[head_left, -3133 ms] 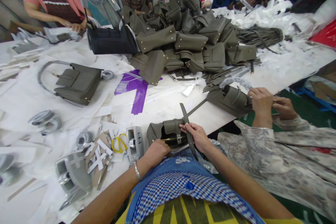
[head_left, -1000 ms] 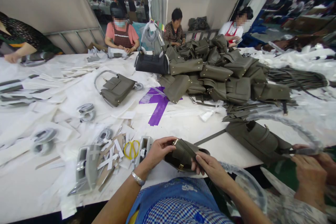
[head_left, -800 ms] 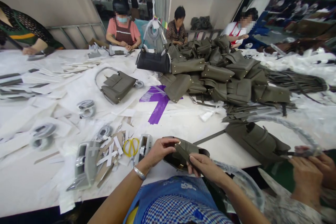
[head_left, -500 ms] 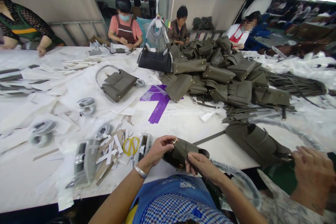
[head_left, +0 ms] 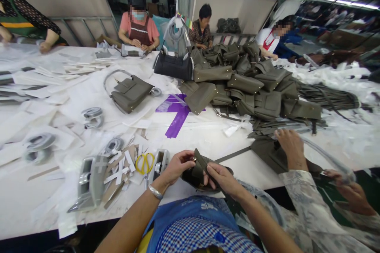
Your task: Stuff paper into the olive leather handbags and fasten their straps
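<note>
Strap (head_left: 201,160) held above a bag (head_left: 196,173)
The left hand (head_left: 176,166) pinches a gold fitting (head_left: 194,159), the right hand (head_left: 221,176) grips the strap; the bag lies right beneath their fingers. A slack pinch could let the strap twist free. Left of the fingers, a dispenser (head_left: 158,166) and scissors (head_left: 144,163) sit near and might scratch the bag; rightward, a co-worker's arm (head_left: 299,187) limits room.

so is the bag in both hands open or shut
Open: the bag shows a dark hollow beside the left hand.

yellow-handled scissors (head_left: 145,172) | purple tape (head_left: 177,123) | black handbag (head_left: 173,65) | dark heap (head_left: 227,25), possibly leather
</note>
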